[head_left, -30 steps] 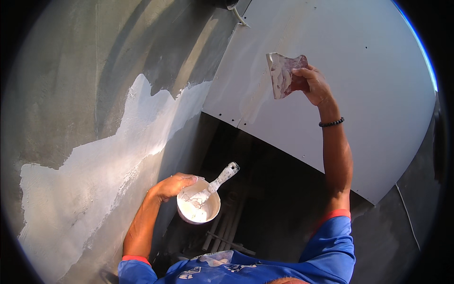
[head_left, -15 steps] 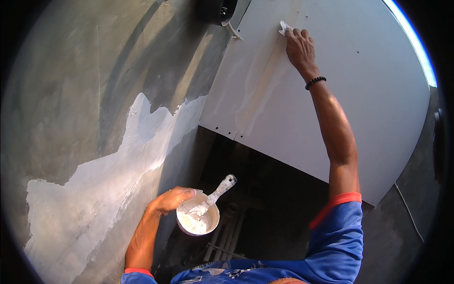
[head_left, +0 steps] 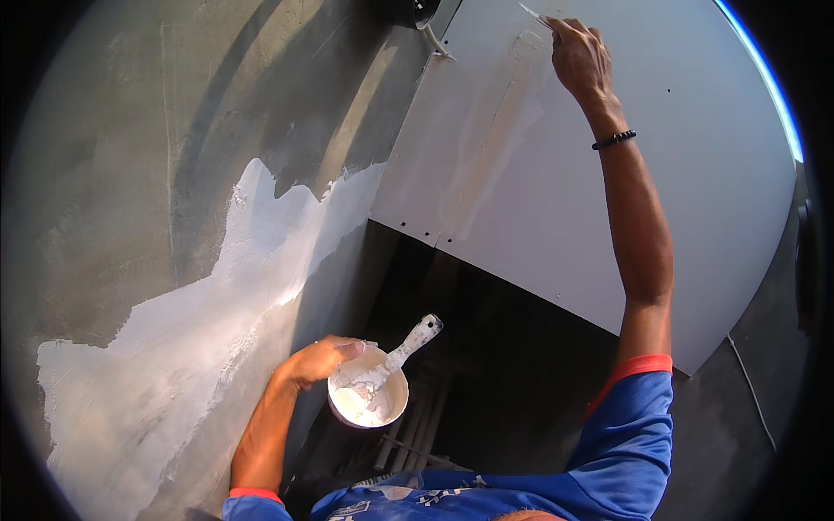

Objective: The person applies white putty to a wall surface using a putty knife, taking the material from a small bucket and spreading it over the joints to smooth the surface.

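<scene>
Tub (head_left: 395,388): lower middle of the frame; white paste (head_left: 351,402) inside, with a smeared spatula (head_left: 412,344) leaning in it; left fingers (head_left: 349,350) grip its edge
Scraper (head_left: 532,14): top edge, right of centre; thin, pale, seen edge-on; right fingers (head_left: 577,29) grip it

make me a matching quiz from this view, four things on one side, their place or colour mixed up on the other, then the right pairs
Things:
1. bowl
2. spatula
3. scraper
4. bracelet

Places or colours:
A. in the right hand
B. black
C. tilted in the bowl, handle sticking out
D. in the left hand

Right pairs: 1-D, 2-C, 3-A, 4-B
</scene>
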Available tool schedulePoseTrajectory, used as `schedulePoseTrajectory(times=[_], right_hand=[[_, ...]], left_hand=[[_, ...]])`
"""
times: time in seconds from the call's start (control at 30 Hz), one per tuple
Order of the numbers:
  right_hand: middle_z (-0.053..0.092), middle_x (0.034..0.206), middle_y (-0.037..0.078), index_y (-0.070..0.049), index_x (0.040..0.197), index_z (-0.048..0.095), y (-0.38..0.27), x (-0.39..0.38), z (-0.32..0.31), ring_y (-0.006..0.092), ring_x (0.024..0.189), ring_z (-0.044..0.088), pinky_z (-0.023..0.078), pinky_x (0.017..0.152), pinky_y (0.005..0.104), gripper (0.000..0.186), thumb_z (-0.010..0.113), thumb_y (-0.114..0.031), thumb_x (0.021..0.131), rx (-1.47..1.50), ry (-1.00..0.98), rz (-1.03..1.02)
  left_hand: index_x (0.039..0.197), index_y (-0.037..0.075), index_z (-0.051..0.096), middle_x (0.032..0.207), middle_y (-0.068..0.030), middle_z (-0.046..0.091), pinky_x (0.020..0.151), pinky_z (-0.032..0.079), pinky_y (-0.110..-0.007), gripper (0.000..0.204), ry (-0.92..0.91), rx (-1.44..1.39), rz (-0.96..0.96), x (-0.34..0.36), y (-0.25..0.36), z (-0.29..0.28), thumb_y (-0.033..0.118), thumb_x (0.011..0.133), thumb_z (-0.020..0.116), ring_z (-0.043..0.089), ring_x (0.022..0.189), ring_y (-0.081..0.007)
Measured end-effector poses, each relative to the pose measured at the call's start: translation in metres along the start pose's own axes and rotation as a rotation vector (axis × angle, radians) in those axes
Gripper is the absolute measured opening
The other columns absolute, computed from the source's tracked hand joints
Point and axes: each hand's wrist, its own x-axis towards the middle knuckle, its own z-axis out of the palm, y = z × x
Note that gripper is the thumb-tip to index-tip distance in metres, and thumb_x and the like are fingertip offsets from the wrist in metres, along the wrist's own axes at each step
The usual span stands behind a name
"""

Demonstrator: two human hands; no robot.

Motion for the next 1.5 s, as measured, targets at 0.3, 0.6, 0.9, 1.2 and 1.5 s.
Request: schedulePoseTrajectory(times=[0.3, 0.6, 0.9, 1.2, 1.5], right_hand=[[0.069, 0.095, 0.004, -0.017, 0.116, 0.067, -0.03, -0.022, 0.033, 0.022, 0.094, 0.059, 0.042, 0.073, 0.0351, 0.04, 0.046, -0.001, 0.086, -0.11, -0.318, -0.08], [0.061, 0.073, 0.02, 0.001, 0.088, 0.059, -0.096, -0.127, -0.023, 0.0396, 0.075, 0.061, 0.048, 0.067, 0.0474, 0.015, 0.046, -0.003, 0.083, 0.383, -0.567, -0.058], [0.061, 0.106, 0.026, 0.002, 0.103, 0.062, -0.027, 0.011, 0.02, 0.0449, 0.099, 0.06, 0.05, 0.084, 0.0498, 0.031, 0.045, -0.016, 0.085, -0.003, -0.305, 0.4], [0.055, 0.103, 0.023, 0.011, 0.101, 0.062, -0.144, -0.071, 0.066, 0.0395, 0.095, 0.055, 0.051, 0.078, 0.0454, 0.03, 0.056, -0.011, 0.082, 0.012, -0.363, -0.011], [0.064, 0.104, 0.021, -0.01, 0.107, 0.068, -0.053, 0.031, 0.058, 0.04, 0.102, 0.058, 0.047, 0.087, 0.0481, 0.032, 0.047, -0.005, 0.084, 0.149, -0.219, 0.214]], left_hand=[[0.127, -0.005, 0.055, 0.116, -0.0161, 0.064, 0.093, 0.047, -0.034, 0.046, -0.001, -0.015, 0.062, -0.009, 0.0, 0.001, 0.03, 0.098, 0.049, 0.062, 0.104, -0.0219], [0.126, -0.005, 0.054, 0.117, -0.0173, 0.063, 0.093, 0.048, -0.034, 0.045, -0.028, -0.022, 0.034, -0.004, 0.0, -0.001, 0.029, 0.098, 0.05, 0.062, 0.104, -0.0228], [0.128, -0.006, 0.053, 0.118, -0.0175, 0.062, 0.094, 0.047, -0.034, 0.045, -0.016, -0.009, 0.032, -0.008, 0.001, -0.001, 0.028, 0.098, 0.05, 0.061, 0.107, -0.0232], [0.125, -0.007, 0.055, 0.116, -0.016, 0.063, 0.092, 0.046, -0.033, 0.043, -0.02, -0.02, 0.041, -0.005, 0.002, 0.001, 0.026, 0.098, 0.048, 0.061, 0.104, -0.0207], [0.128, -0.004, 0.053, 0.121, -0.0177, 0.061, 0.094, 0.047, -0.034, 0.046, 0.151, -0.002, -0.024, -0.029, -0.012, -0.007, 0.028, 0.096, 0.05, 0.06, 0.107, -0.0237]])
